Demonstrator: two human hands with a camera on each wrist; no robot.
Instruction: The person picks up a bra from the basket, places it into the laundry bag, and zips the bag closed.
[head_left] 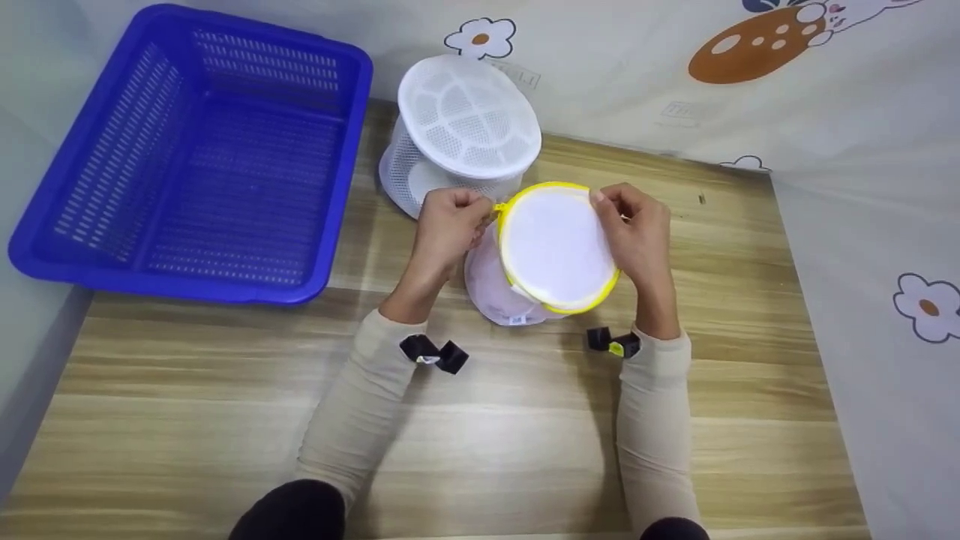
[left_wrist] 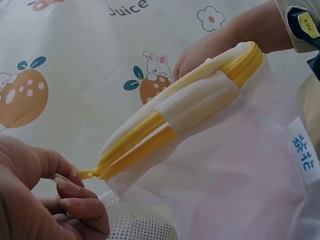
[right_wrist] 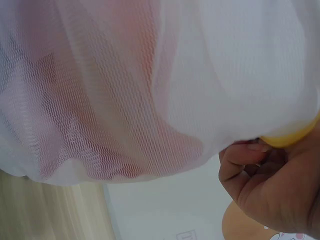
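A white mesh laundry bag point(head_left: 559, 247) with a round top and a yellow zipper point(left_wrist: 132, 135) stands between the hands. My left hand point(head_left: 450, 229) pinches the small yellow zipper pull point(left_wrist: 88, 174) at the bag's left edge. On the opposite side, my right hand point(head_left: 637, 232) grips the yellow-edged rim between thumb and fingers. A short stretch of the zipper shows a white gap between its yellow tapes in the left wrist view. Pinkish cloth point(right_wrist: 135, 100) shows through the mesh in the right wrist view. A white tag point(left_wrist: 302, 150) with blue writing hangs on the bag's side.
Just behind the bag stands a second white mesh laundry bag point(head_left: 472, 116), cylindrical with a patterned top. A large blue plastic basket point(head_left: 349, 172) sits at the left. Both stand on a wood-grain table point(head_left: 510, 450), with a printed cloth point(head_left: 600, 82) behind it.
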